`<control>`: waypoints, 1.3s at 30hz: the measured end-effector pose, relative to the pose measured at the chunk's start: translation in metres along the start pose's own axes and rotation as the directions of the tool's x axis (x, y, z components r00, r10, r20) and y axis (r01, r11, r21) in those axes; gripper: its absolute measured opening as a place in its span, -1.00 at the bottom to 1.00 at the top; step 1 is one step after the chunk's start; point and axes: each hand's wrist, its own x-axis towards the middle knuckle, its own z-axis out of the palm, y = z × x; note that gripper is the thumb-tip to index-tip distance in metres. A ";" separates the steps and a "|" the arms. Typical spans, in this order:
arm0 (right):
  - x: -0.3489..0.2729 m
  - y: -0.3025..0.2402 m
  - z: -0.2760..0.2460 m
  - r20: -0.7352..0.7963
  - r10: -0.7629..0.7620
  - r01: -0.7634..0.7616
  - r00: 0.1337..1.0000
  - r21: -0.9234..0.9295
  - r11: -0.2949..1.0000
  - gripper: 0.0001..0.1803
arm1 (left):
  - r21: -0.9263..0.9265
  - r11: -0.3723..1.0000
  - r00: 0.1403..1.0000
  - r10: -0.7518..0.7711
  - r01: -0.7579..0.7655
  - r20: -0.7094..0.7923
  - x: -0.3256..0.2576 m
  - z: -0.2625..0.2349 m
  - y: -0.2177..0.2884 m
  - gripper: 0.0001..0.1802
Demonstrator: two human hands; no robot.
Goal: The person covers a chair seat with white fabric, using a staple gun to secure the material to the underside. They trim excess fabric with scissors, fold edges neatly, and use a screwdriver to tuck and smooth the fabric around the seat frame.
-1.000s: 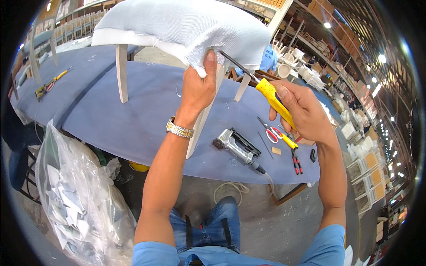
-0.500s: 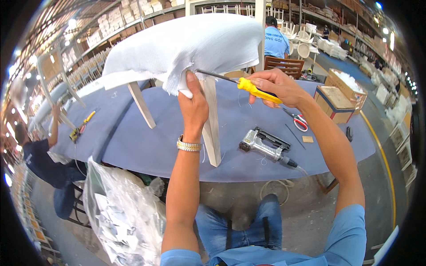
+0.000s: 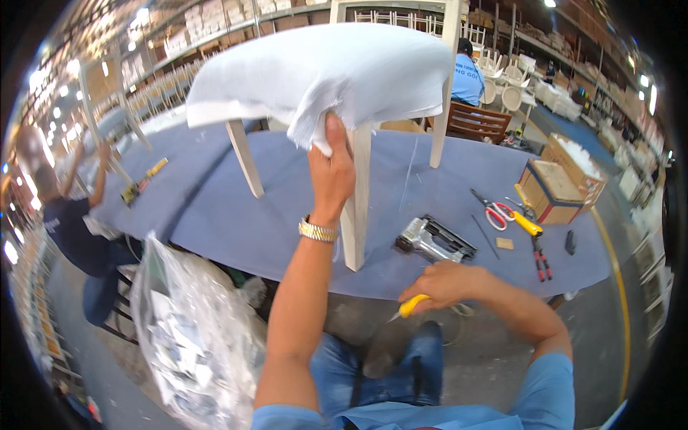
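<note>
A chair with pale wooden legs stands on the table, its padded seat [image 3: 387, 68] covered in whitish ribbed fabric. My left hand [image 3: 332, 168] is closed on a bunched flap of that fabric [image 3: 309, 118] at the near corner, just by the front leg [image 3: 355, 215]. Low at the table's near edge, my right hand [image 3: 450, 282] grips a yellow-handled screwdriver [image 3: 413, 306], its shaft pointing down and left, apart from the chair. A silver staple gun [image 3: 435, 239] lies on the table beyond my right hand.
Red-handled scissors [image 3: 497, 215], red-handled pliers [image 3: 542, 261] and a cardboard box [image 3: 550, 190] are at the right of the blue-grey table [image 3: 287, 247]. A clear bag of scraps [image 3: 190, 337] hangs at the near left. Another person [image 3: 82, 236] works at the far left.
My right hand has pulled the screwdriver away from the fabric corner, down toward my lap. My left hand stays on the fabric. The view has shifted slightly left.
</note>
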 end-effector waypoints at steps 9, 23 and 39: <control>-0.097 -0.077 -0.117 -0.821 -0.008 -0.374 0.571 -0.269 0.888 -0.56 | -0.074 0.990 0.992 0.121 -0.124 -0.040 0.002 0.000 -0.012 -0.48; -0.039 -0.172 -0.188 -0.716 -0.107 -0.655 0.690 -0.680 0.329 -0.55 | -0.173 0.971 0.986 0.160 -0.165 -0.039 0.006 -0.004 -0.014 -0.61; -0.027 -0.193 -0.194 -0.657 -0.029 -0.641 0.753 -0.743 0.194 -0.54 | -0.182 0.959 0.973 0.198 -0.216 -0.115 0.008 -0.003 -0.015 -0.56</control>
